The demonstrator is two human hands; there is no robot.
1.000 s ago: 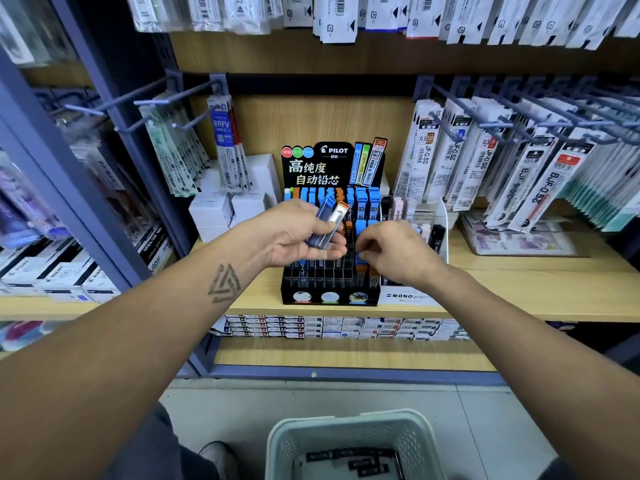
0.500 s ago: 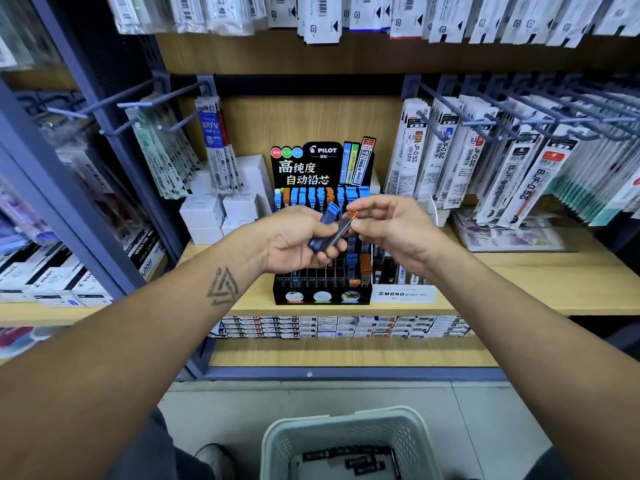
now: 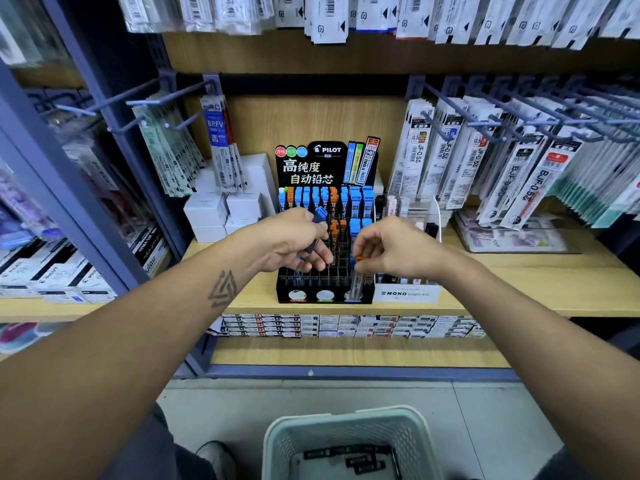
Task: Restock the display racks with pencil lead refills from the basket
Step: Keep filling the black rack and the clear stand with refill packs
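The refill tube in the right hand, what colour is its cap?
Orange cap, on the head view.

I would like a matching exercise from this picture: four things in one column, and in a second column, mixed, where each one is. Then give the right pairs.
Things
1. blue-capped refill
2. orange-capped refill
3. basket
4. black rack

Places
A. on the floor, below the arms
B. in the left hand
C. on the wooden shelf
D. pinched by the right hand, low over the rack's front right

Pairs: 1-B, 2-D, 3-A, 4-C
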